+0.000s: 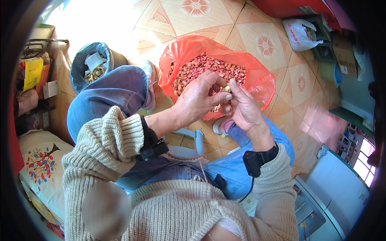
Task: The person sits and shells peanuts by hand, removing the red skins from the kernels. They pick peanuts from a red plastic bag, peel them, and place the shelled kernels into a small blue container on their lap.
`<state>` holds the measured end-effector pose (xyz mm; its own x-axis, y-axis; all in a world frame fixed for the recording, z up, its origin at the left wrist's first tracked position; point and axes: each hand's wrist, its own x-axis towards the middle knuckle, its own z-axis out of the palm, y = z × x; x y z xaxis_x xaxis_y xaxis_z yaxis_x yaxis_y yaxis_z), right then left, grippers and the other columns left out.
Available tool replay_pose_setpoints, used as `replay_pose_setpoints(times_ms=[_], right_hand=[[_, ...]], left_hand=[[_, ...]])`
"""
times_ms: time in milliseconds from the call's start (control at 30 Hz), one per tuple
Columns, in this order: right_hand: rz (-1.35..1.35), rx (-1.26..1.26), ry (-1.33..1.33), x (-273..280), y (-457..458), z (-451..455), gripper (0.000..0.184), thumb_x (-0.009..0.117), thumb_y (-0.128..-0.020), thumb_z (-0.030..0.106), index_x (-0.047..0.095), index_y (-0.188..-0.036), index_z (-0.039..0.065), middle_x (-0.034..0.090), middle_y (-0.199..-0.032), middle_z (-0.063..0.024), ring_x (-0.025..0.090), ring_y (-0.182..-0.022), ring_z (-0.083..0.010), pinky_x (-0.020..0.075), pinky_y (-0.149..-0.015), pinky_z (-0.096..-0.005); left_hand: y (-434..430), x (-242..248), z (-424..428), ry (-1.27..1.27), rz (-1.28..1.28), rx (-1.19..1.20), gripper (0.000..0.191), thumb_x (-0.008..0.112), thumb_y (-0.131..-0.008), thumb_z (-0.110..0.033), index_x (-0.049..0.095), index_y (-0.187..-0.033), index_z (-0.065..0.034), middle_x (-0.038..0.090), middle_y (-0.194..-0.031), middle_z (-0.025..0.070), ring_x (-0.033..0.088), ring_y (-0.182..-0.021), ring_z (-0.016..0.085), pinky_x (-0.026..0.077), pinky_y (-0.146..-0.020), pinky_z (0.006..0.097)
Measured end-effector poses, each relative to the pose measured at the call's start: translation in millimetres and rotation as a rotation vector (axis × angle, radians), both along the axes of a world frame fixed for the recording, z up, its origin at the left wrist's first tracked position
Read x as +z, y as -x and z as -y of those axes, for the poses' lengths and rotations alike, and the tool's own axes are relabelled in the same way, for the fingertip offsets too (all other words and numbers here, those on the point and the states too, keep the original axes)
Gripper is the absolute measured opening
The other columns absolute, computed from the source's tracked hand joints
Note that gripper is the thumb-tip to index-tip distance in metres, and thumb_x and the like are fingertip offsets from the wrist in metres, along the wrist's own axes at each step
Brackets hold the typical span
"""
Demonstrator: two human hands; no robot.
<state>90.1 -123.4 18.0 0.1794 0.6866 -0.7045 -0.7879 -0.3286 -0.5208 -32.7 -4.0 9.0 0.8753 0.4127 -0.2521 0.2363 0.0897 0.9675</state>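
My left hand [197,93] and my right hand [245,107] meet over an open red plastic bag [262,79]. Pinched between the fingertips of both is a small yellowish, nut-like piece [227,89], too small to name surely. The bag stands on the floor before me, its mouth spread wide. Inside lie many pinkish-red peanuts [211,64], with browner pieces [184,72] like unshelled nuts or shells at the left. My hands hide part of this heap. The lower fingers of my right hand are curled under the piece.
Left of the bag stands a bin [116,58] with a blue liner, holding shells and paper. My knees [90,105] flank the bag. A pale blue plastic seat edge [197,141] shows between my legs. A white carrier bag [301,34] sits on a stool at upper right. A printed cushion [42,162] lies at left.
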Motion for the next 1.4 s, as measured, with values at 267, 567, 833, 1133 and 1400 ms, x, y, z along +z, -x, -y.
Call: replay_pose_setpoints(times_ms=[267, 567, 833, 1133, 1400], right_hand=[[0.044, 0.098, 0.024, 0, -1, 4, 0.039, 0.058, -0.089, 0.049, 0.057, -0.086, 0.010, 0.052, -0.068, 0.0021, 0.047, -0.055, -0.0062, 0.0362, -0.046, -0.0196], [0.222, 0.168, 0.063, 4, 0, 2, 0.035, 0.055, -0.093, 0.044, 0.057, -0.085, 0.010, 0.048, -0.065, 0.0046, 0.041, -0.053, -0.0027, 0.0328, -0.045, -0.0160], [0.340, 0.181, 0.096, -3, 7, 3, 0.038, 0.045, -0.098, 0.044, 0.053, -0.083, 0.010, 0.045, -0.065, 0.0036, 0.039, -0.052, -0.0041, 0.0334, -0.045, -0.0185], [0.274, 0.067, 0.153, -9, 4, 7, 0.040, 0.040, -0.100, 0.043, 0.050, -0.079, 0.010, 0.043, -0.062, 0.0021, 0.037, -0.049, -0.0058, 0.0314, -0.044, -0.0189], [0.400, 0.068, 0.230, -9, 4, 8, 0.039, 0.042, -0.099, 0.042, 0.054, -0.084, 0.008, 0.046, -0.063, 0.0021, 0.041, -0.051, -0.0055, 0.0324, -0.046, -0.0179]], left_hand=[[1, 5, -3, -0.134, 0.054, -0.047, 0.019, 0.062, -0.084, -0.017, 0.058, -0.083, 0.0008, 0.055, -0.080, 0.0128, 0.061, -0.072, 0.024, 0.049, -0.064, 0.0357], [4, 7, -1, -0.037, 0.027, -0.047, 0.021, 0.064, -0.089, -0.016, 0.056, -0.081, 0.0014, 0.060, -0.073, 0.0053, 0.058, -0.071, 0.008, 0.049, -0.062, 0.0261], [4, 12, -1, 0.152, -0.030, -0.008, 0.017, 0.062, -0.088, -0.011, 0.058, -0.080, 0.0033, 0.067, -0.073, 0.0089, 0.066, -0.072, 0.014, 0.052, -0.066, 0.0284], [3, -5, 7, 0.524, -0.158, 0.155, 0.021, 0.064, -0.091, -0.025, 0.057, -0.085, -0.0061, 0.053, -0.067, -0.0015, 0.048, -0.060, 0.006, 0.040, -0.053, 0.0206], [6, -15, 8, 0.651, -0.314, 0.202, 0.023, 0.062, -0.090, -0.028, 0.053, -0.087, -0.0078, 0.053, -0.072, 0.0004, 0.053, -0.062, 0.010, 0.044, -0.055, 0.0240]])
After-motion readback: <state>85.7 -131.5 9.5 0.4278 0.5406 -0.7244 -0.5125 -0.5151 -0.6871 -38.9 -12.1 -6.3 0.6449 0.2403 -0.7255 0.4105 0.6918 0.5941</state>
